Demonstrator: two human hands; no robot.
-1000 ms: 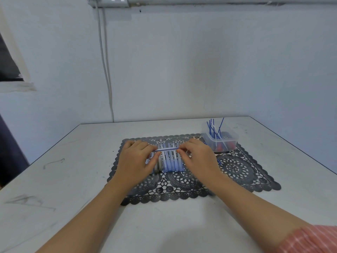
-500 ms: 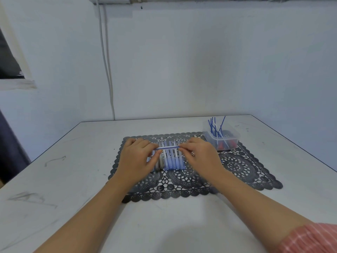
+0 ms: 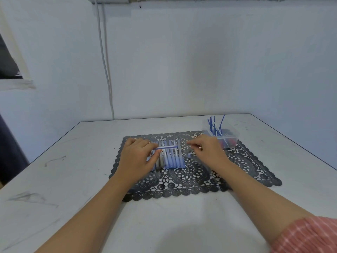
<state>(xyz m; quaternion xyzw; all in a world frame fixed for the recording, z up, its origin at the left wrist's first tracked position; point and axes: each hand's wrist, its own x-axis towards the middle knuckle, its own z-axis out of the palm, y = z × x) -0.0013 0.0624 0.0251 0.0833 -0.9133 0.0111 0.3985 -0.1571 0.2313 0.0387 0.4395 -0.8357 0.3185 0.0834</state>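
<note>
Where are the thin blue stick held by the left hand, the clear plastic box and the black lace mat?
thin blue stick (image 3: pixel 166 147): head view, middle of its shaft.
clear plastic box (image 3: pixel 231 141): head view, near side wall.
black lace mat (image 3: pixel 244 161): head view, bare right part.

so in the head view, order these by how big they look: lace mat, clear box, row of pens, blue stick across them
1. lace mat, by far the largest
2. row of pens and clear box: about alike; the box sits farther from the camera, so unranked
3. blue stick, the smallest
</note>
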